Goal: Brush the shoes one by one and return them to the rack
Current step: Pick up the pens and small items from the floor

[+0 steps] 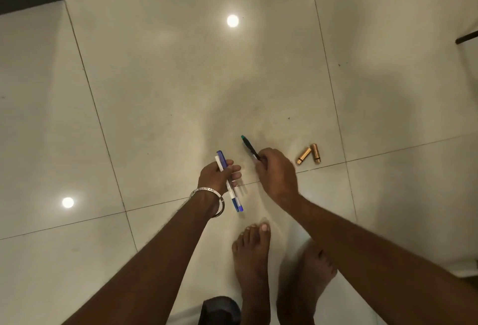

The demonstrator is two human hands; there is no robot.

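The left hand point(217, 173), with silver metal bangles point(209, 196) on its wrist, has its fingers curled round two slim plastic pens held side by side: a blue-and-white pen point(234, 192) and a white-barrelled pen point(219, 163). Their ends stick out above and below the fist.

The right hand point(275, 169) pinches the lower end of a dark pen with a teal-green tip point(248, 144), the tip slanting up and to the left over the glossy pale tiled floor point(155, 91).

Just right of that hand, two short copper-coloured metal cylinders with dark bands point(309, 154) lie on the floor, touching at their upper ends.

Two bare feet point(254, 260) stand below the hands, and a dark rounded object point(219, 310) shows at the bottom edge. No shoes, brush or rack appear in view.
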